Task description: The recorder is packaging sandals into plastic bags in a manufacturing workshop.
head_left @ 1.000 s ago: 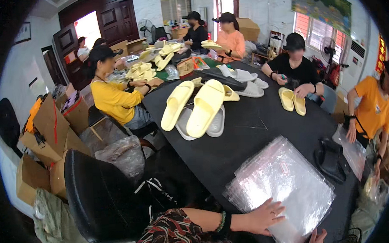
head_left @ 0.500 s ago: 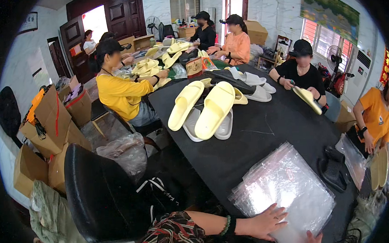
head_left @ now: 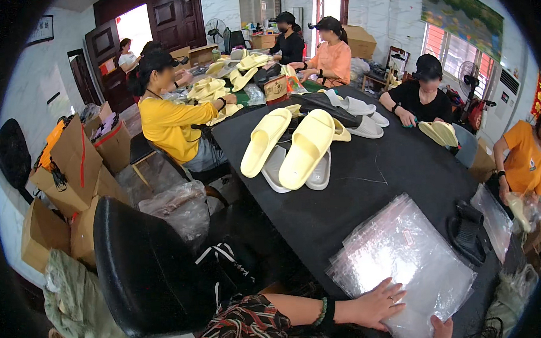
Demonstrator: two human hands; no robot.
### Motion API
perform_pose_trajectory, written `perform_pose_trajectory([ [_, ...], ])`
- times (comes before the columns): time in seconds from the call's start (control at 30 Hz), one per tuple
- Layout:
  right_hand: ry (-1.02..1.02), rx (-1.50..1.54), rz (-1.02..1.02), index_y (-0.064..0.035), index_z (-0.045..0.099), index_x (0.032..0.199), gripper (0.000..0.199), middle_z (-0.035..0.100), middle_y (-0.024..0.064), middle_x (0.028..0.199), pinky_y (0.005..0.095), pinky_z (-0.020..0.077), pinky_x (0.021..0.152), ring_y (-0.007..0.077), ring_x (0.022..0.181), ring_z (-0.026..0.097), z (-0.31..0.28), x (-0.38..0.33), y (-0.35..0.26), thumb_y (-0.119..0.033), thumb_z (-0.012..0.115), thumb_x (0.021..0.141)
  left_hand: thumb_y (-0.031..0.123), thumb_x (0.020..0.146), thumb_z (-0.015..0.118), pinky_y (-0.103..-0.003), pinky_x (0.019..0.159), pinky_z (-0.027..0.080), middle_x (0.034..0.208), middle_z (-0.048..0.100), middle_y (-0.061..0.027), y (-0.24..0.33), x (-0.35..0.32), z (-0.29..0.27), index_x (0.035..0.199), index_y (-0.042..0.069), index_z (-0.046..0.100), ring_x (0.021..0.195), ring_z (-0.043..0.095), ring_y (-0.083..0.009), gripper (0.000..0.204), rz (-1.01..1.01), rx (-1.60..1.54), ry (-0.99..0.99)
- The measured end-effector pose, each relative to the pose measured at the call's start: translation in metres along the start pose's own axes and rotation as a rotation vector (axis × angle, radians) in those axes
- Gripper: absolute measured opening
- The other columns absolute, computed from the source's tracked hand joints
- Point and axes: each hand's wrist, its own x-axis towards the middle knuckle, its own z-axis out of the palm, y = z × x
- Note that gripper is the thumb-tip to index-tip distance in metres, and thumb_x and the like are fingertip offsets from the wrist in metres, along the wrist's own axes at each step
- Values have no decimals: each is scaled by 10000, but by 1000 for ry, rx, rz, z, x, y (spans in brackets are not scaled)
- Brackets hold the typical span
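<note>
A stack of clear plastic bags [head_left: 407, 256] lies on the near part of the black table, its edges slightly fanned. My left hand [head_left: 376, 306] rests flat on the stack's near left part, fingers spread. At the near edge of the bags, fingertips of my right hand [head_left: 442, 330] touch the plastic; the lower frame edge cuts off the rest, so its grip is unclear. Right of the stack sits a pair of black slippers [head_left: 466, 233]. Farther up the table, yellow slippers [head_left: 306, 149] lie on top of grey slippers [head_left: 318, 172].
Around the black table [head_left: 367, 177] several people work with slippers. A person in black [head_left: 421, 99] at the right holds a yellow pair. A black chair [head_left: 136, 265] stands at my left, near cardboard boxes [head_left: 59, 178]. Another clear bag [head_left: 493, 219] overhangs the right table edge.
My left hand stays flat on the bags; my right fingertips show a little more at the stack's edge. Across the table, the person in black has turned the yellow slippers, now showing two.
</note>
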Motion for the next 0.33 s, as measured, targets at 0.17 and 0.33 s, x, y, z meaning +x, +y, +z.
perform_pose_trajectory([
  [0.17, 87, -151, -125, 26, 464, 1422, 766, 578, 185, 1359, 402, 418, 1027, 286, 1172, 561, -3, 6, 7, -284, 808, 812, 618, 859, 582, -630, 1174, 109, 1556, 292, -247, 3, 7, -15, 1481, 47, 384, 1471, 207, -421, 867, -34, 20, -154],
  [0.33, -210, 368, 259, 36, 303, 1480, 850, 575, 170, 1320, 413, 503, 951, 303, 1107, 613, -3, 34, 33, -162, 768, 796, 639, 874, 553, -622, 1183, 75, 1591, 274, -186, 6, 0, -23, 1505, 92, 366, 1486, 180, -416, 857, -126, 97, -218],
])
